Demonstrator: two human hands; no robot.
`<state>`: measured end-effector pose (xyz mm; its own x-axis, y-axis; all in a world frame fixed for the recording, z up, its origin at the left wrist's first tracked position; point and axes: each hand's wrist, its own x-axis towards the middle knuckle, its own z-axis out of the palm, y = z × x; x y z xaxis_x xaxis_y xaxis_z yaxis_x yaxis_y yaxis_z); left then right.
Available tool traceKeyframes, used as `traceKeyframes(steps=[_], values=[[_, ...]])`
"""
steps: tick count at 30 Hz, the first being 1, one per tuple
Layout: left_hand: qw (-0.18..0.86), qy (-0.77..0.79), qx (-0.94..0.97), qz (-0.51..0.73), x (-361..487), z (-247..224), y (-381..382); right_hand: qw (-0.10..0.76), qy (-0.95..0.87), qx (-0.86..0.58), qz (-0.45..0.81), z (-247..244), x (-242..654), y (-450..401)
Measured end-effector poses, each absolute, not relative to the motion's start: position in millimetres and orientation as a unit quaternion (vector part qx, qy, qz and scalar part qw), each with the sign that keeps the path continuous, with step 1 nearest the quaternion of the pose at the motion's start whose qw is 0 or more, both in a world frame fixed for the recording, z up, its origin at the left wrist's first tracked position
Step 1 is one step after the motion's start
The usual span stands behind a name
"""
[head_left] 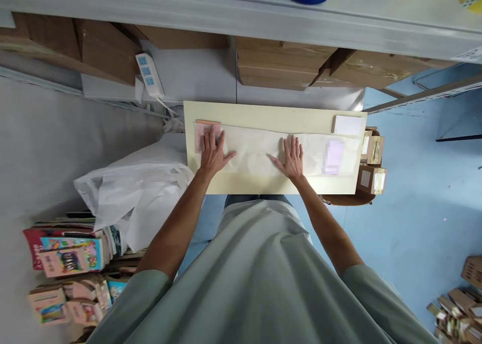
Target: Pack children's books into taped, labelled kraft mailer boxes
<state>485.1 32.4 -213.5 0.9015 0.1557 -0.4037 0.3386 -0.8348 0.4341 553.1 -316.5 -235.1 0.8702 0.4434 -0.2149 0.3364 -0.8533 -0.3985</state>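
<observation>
**Clutter Is Lining Our View**

We are seeing a white power strip (pixel 150 76) lying at the upper left of the frame, and brown cardboard boxes (pixel 278 63) are lining the upper part. Stacked books (pixel 71 256) are filling the lower left. At the lower right, we are finding small cartons (pixel 457 304) sitting on a blue floor (pixel 406 218).

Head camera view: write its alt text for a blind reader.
Left hand and right hand lie flat on a long pale sheet across a cream table, left fingers over a pink rectangle; white box far right.
</observation>
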Motion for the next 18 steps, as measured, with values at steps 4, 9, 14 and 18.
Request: traceKeyframes(steps=[4, 9, 14, 18], values=[[0.26, 0.126, 0.939, -0.186, 481.8, -221.4, 41.8, 0.169, -0.258, -0.935, 0.175, -224.0, 539.4, -231.7], [0.287, 0.131, 0.933, -0.175, 472.9, -225.9, 44.5, 0.143, -0.261, -0.929, 0.219, -229.8, 520.0, -139.5], [0.309, 0.175, 0.921, -0.159, 464.2, -226.1, 52.5, 0.119, -0.249, -0.931, 0.238, -239.3, 515.0, -130.3], [0.306, 0.171, 0.924, -0.152, 462.9, -225.8, 55.8, 0.118, -0.24, -0.937, 0.223, -243.4, 514.0, -134.7]])
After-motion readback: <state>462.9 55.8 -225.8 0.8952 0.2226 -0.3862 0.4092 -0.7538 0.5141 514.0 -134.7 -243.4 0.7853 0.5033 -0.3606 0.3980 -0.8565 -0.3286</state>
